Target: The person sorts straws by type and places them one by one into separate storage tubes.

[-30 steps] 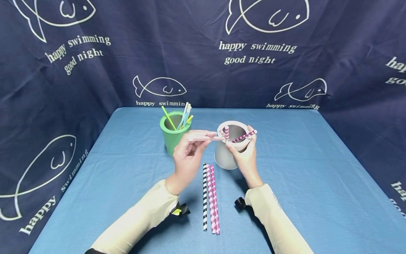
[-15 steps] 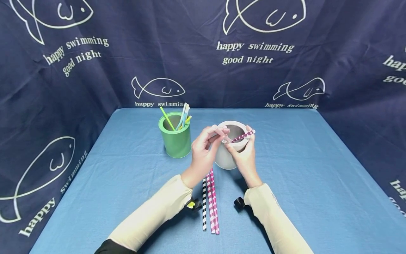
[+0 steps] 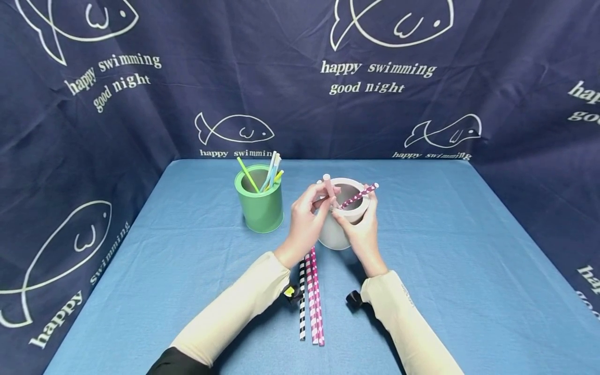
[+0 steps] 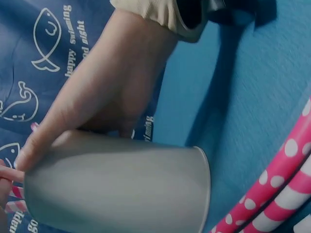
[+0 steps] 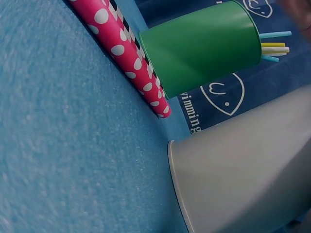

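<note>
My left hand (image 3: 305, 221) pinches a pale pink straw (image 3: 327, 183) over the left side of the white cup (image 3: 334, 234). The straw stands nearly upright, its lower end hidden by fingers and rim. My right hand (image 3: 362, 237) holds the cup by its rim, thumb on the near side. A purple dotted straw (image 3: 358, 196) leans out of the cup to the right. In the left wrist view the cup (image 4: 116, 182) has my right hand (image 4: 104, 85) around its upper part. Striped straw ends (image 4: 17, 206) show past its rim there.
A green cup (image 3: 262, 213) holding several thin green, blue, white and yellow sticks stands to the left. On the blue table (image 3: 422, 234) lie a black-and-white striped straw (image 3: 302, 307) and pink-and-white straws (image 3: 320, 317), partly under my left wrist.
My left hand has moved right to the white cup, and the pale pink straw has turned from lying level to nearly upright. My right hand stays on the cup.
</note>
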